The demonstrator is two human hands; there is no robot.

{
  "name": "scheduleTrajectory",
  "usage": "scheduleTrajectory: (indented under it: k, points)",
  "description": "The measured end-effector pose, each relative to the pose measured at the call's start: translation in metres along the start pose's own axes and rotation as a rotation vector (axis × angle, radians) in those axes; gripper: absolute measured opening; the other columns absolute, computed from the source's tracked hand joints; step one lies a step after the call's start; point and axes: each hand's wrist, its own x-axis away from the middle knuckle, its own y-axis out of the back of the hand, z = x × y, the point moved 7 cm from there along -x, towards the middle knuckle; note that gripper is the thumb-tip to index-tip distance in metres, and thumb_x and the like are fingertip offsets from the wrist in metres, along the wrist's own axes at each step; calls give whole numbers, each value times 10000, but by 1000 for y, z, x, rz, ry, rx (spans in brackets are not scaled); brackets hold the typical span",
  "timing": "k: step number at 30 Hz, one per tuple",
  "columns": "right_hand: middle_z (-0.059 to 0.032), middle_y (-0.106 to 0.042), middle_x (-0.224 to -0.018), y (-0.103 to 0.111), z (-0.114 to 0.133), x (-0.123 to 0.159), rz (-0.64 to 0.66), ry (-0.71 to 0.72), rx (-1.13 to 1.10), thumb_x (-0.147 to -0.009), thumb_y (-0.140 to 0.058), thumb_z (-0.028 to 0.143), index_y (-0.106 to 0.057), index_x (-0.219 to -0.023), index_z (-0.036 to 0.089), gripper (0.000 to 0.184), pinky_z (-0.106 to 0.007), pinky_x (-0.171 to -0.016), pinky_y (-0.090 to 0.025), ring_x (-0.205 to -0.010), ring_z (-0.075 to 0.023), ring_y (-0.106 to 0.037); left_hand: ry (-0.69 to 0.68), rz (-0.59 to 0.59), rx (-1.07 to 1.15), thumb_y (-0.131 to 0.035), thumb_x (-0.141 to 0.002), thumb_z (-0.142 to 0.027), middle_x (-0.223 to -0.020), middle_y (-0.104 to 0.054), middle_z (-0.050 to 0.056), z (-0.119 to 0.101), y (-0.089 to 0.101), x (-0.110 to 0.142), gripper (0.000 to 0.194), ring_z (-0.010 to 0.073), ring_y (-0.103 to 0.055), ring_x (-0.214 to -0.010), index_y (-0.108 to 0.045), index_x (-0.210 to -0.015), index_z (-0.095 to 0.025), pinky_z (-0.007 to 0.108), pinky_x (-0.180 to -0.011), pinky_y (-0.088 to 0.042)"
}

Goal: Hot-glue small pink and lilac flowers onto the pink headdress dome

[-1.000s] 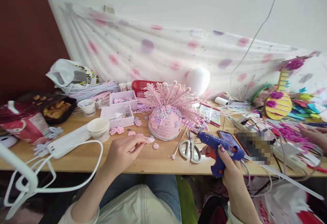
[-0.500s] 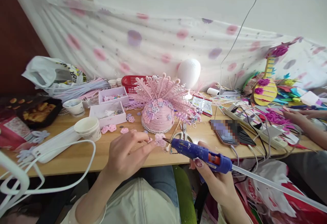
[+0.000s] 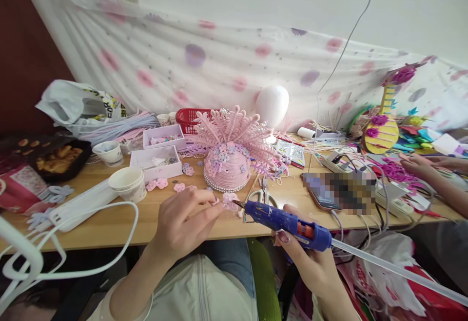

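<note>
My left hand (image 3: 183, 218) pinches a small pink flower piece (image 3: 229, 200) above the front edge of the wooden table (image 3: 109, 223). My right hand (image 3: 310, 262) grips a blue hot glue gun (image 3: 288, 223), a clear glue stick trailing from its back. The gun's metal nozzle touches the flower. Behind them on the table stands a pink domed headpiece (image 3: 228, 157) with spiky pink loops, pearls and small flowers. Loose pink flowers (image 3: 158, 183) lie left of it.
Scissors (image 3: 260, 195) lie by the headpiece. Paper cups (image 3: 127, 183), two pink boxes (image 3: 156, 161), a red basket (image 3: 188, 116), a white foam head (image 3: 272, 105), a phone (image 3: 321, 191) and a power strip with cables crowd the table. Another person's hands (image 3: 420, 165) work at the right.
A second ago my left hand rested among flowers on the table and the gun stood upright to the right. Now the flower is lifted and the nozzle is against it.
</note>
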Motion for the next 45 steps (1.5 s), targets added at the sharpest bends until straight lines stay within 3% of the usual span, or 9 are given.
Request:
scheduleTrajectory:
  k: [9,12,15,17,21,25,28,37,45]
  points:
    - [-34,-653,-658,5,4,-11,-11,-4,23,-898,-657,506,-718,-751,204,341,-290,-587,-498,-614,-186,-600,112,-79,82,-701,-812,4,-834,-698,22,5,2,2,206,116,-655,-721,-729,-873,-191,247,-681,-524]
    - [-45,-690,-681,12,-10,-18,-134,-54,-63,-924,-624,507,-737,-718,202,384,-273,-551,-477,-585,-167,-587,463,-154,320,-710,-813,-59,-787,-705,8,30,-6,6,147,109,-658,-687,-735,-793,-202,215,-611,-534]
    - [-60,-713,-685,21,-39,-26,-294,-103,-142,-907,-619,555,-732,-662,196,449,-270,-530,-454,-560,-156,-569,949,-187,701,-772,-757,-220,-682,-688,3,62,-35,24,48,108,-615,-555,-745,-734,-188,210,-482,-510]
    - [-54,-694,-643,24,-62,-32,-372,-121,-203,-878,-632,583,-719,-644,194,462,-268,-505,-436,-516,-142,-532,1214,-216,922,-832,-666,-301,-608,-661,-9,76,-55,36,171,95,-568,-488,-754,-743,-170,207,-442,-482]
    - [-44,-668,-593,31,-105,-35,-513,-204,-268,-785,-697,623,-692,-646,189,456,-259,-422,-379,-455,-132,-498,1462,-220,1114,-889,-532,-338,-563,-625,-24,90,-79,44,338,75,-527,-482,-763,-782,-149,199,-454,-463]
    - [-25,-678,-604,34,-142,-29,-599,-374,-412,-740,-723,612,-677,-672,197,423,-244,-334,-312,-382,-106,-460,1512,-155,1080,-886,-500,-379,-562,-623,-21,97,-90,45,389,68,-516,-484,-765,-786,-144,199,-475,-450]
    - [-13,-684,-616,37,-155,-28,-631,-429,-509,-745,-712,593,-670,-693,208,391,-231,-351,-362,-419,-115,-518,1489,-99,1025,-871,-508,-366,-561,-636,-14,104,-95,42,353,80,-518,-490,-770,-766,-148,213,-490,-445]
    - [21,-668,-628,37,-156,-33,-679,-451,-652,-625,-804,564,-674,-772,195,419,-191,-476,-495,-540,-121,-637,1327,230,779,-812,-524,-188,-658,-744,17,140,-120,8,128,146,-602,-659,-789,-650,-184,252,-659,-435]
    - [6,-682,-601,33,-161,-34,-630,-440,-662,-644,-794,581,-644,-719,189,426,-180,-439,-431,-460,-89,-541,1320,426,675,-790,-504,-228,-575,-694,13,154,-141,1,117,159,-563,-599,-767,-614,-196,265,-577,-364]
